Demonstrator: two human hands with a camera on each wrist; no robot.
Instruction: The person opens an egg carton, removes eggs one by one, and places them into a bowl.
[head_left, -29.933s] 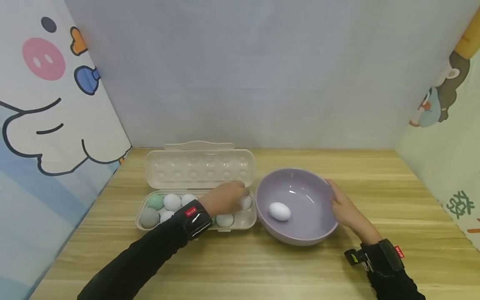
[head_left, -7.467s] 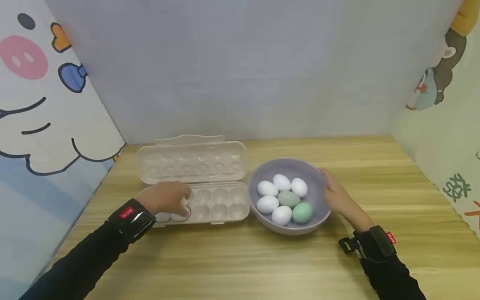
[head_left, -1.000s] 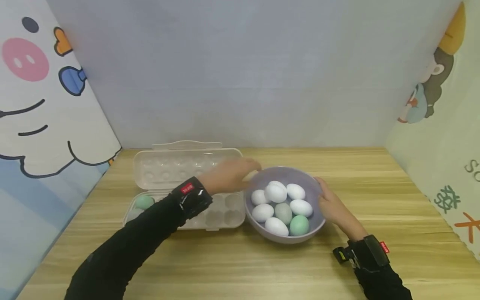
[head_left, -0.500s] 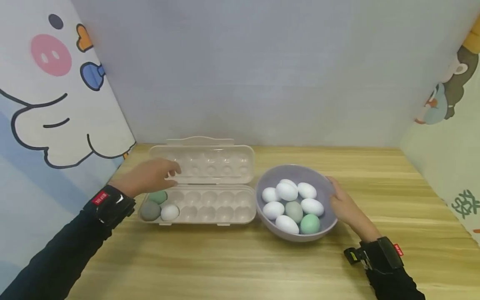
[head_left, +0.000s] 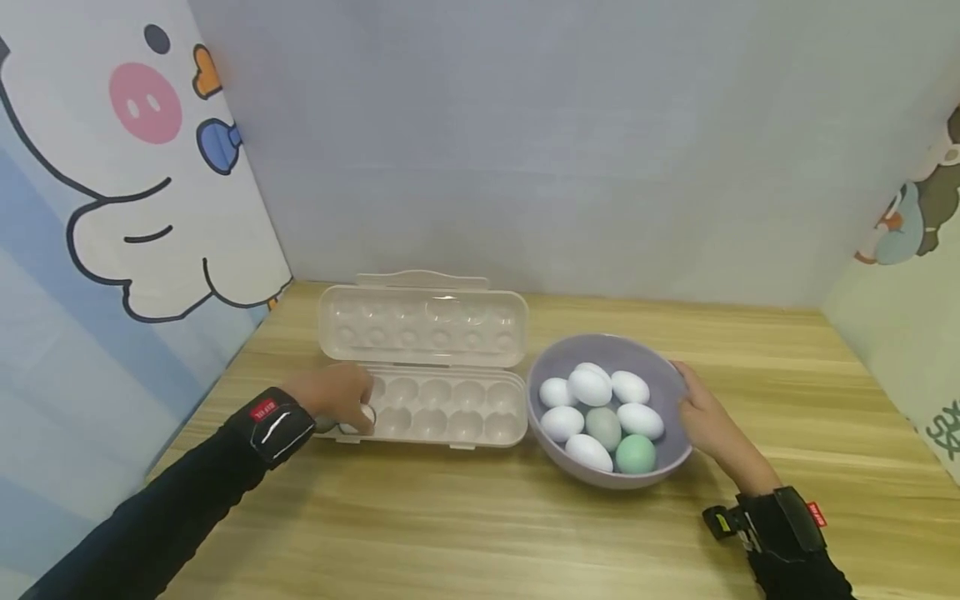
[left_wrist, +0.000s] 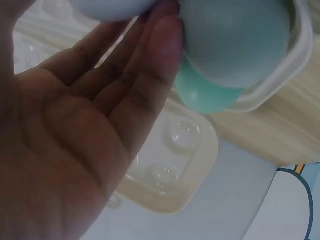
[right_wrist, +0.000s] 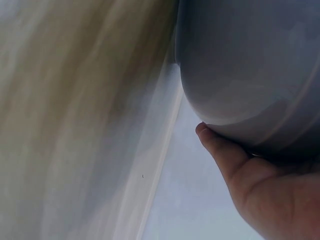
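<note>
My left hand (head_left: 332, 395) reaches into the left end of the open egg carton (head_left: 468, 396), its fingers and thumb round a white egg (head_left: 358, 418). The left wrist view shows that white egg (left_wrist: 112, 7) at the top edge, beside the fingers. Next to it sit a grey egg (left_wrist: 235, 40) and a light green egg (left_wrist: 206, 90); the hand mostly covers them in the head view. My right hand (head_left: 711, 421) grips the right rim of the purple bowl (head_left: 663, 383). Inside lie several white eggs (head_left: 590, 387), a grey egg (head_left: 603, 427) and a green egg (head_left: 635, 454).
The carton's clear lid (head_left: 423, 325) lies folded back toward the grey backdrop (head_left: 540, 167). Both carton and bowl stand side by side on the wooden table (head_left: 480, 525). Cartoon-printed panels (head_left: 135, 208) border the table at left and right.
Half a minute ago the bowl held one egg and the carton many; now the bowl holds several. In the last half second my left hand lowered onto the white egg. The right hand kept the rim.
</note>
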